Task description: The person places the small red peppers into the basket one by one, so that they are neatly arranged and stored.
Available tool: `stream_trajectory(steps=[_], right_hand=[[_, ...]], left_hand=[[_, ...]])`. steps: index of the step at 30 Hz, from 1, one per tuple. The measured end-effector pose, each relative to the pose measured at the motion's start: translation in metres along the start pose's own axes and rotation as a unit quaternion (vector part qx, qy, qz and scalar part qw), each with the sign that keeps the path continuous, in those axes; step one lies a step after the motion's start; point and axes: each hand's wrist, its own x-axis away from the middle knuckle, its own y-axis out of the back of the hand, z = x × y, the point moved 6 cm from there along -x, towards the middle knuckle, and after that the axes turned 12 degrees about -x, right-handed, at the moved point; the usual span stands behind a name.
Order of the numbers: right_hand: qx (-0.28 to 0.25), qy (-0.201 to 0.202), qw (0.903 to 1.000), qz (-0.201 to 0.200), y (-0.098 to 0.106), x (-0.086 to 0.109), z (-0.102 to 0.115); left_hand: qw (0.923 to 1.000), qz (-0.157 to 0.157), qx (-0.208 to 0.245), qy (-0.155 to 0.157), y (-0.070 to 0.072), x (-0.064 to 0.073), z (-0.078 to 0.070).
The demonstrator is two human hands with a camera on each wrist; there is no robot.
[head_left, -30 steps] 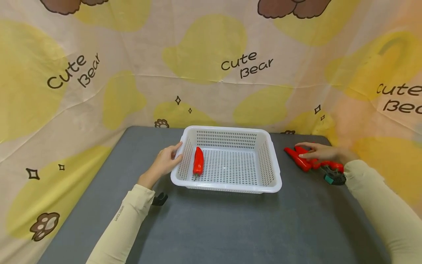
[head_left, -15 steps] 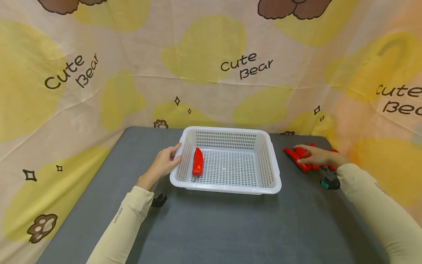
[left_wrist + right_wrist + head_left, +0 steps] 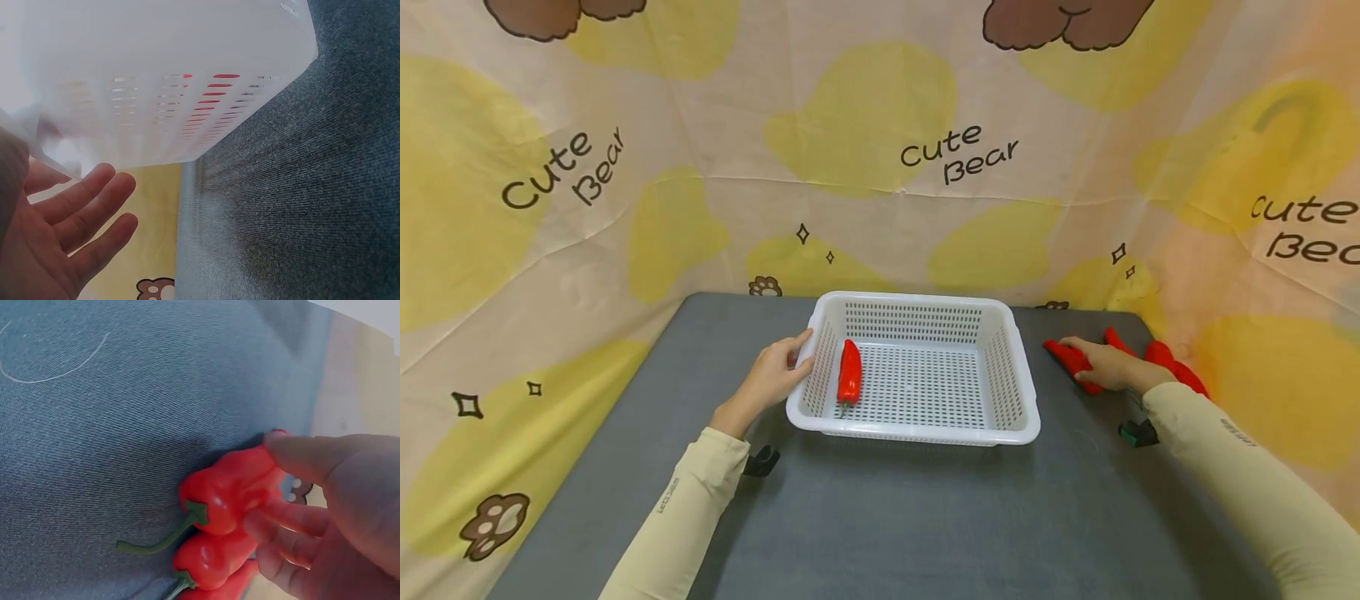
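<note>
My left hand (image 3: 771,375) holds the left rim of a white perforated plastic basket (image 3: 913,437); the left wrist view shows several fingers (image 3: 103,240) loosely extended below the rim. Inside the basket, along its left side, lies one red pepper (image 3: 850,372). At the right of the table my right hand (image 3: 1108,367) grips another red pepper (image 3: 1067,357), thumb on one side and fingers on the other. In the right wrist view this pepper (image 3: 219,494) has a long green stem (image 3: 156,545) and lies against a second red pepper (image 3: 203,561).
More red peppers (image 3: 1176,367) lie behind and right of my right wrist, partly hidden by it. The grey table (image 3: 925,517) runs up to a printed cloth (image 3: 850,125) at the back and sides. Dark wrist devices (image 3: 1138,433) hang under both forearms.
My right hand has moved slightly left and closed round the front pepper. More peppers now show behind its wrist. My left hand stays on the basket rim.
</note>
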Motion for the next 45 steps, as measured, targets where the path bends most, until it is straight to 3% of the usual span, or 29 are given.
stream_trajectory(steps=[10, 18, 25, 33, 38, 45], right_hand=[[0.064, -0.009, 0.9977, -0.02, -0.011, -0.004, -0.003], [0.05, -0.008, 0.9982, -0.03, -0.015, -0.006, -0.003], [0.031, 0.042, 0.9975, -0.048, -0.008, -0.003, -0.002], [-0.065, 0.025, 0.9974, -0.019, 0.003, 0.003, -0.002], [-0.131, 0.009, 0.9914, 0.003, 0.01, 0.004, -0.003], [-0.179, -0.028, 0.9834, 0.017, 0.026, 0.005, 0.002]], left_hand=[[0.9999, 0.008, 0.011, 0.007, -0.002, -0.001, 0.001], [0.9999, 0.0, 0.01, 0.008, -0.001, 0.0, 0.002], [1.0, -0.001, 0.009, 0.0, -0.001, 0.0, 0.001], [1.0, -0.007, 0.002, -0.006, 0.002, -0.001, 0.001], [1.0, -0.004, 0.005, -0.002, 0.002, -0.001, 0.0], [1.0, -0.007, 0.002, -0.006, 0.001, 0.0, 0.0]])
